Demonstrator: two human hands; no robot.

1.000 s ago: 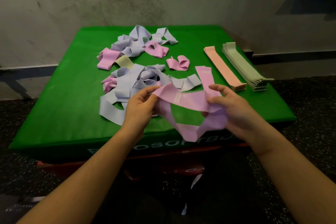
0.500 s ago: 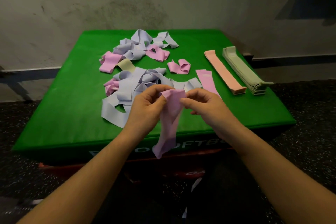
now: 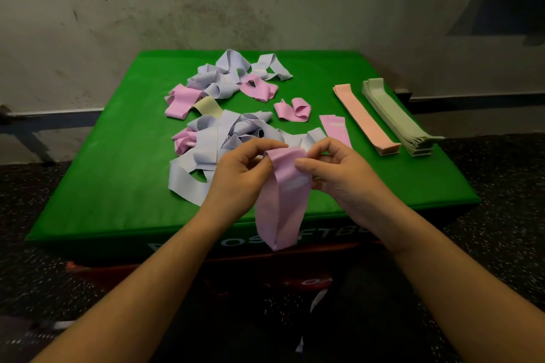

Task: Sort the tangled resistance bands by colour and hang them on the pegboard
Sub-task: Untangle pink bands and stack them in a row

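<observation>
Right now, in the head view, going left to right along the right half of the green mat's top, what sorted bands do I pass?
Flat pink band → long peach band → stack of pale green bands, nearest the green mat's right edge.

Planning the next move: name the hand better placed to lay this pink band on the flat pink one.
Right. The right hand already pinches the held pink band, and the flat pink band lies just beyond its knuckles; the left hand would cross over.
</observation>
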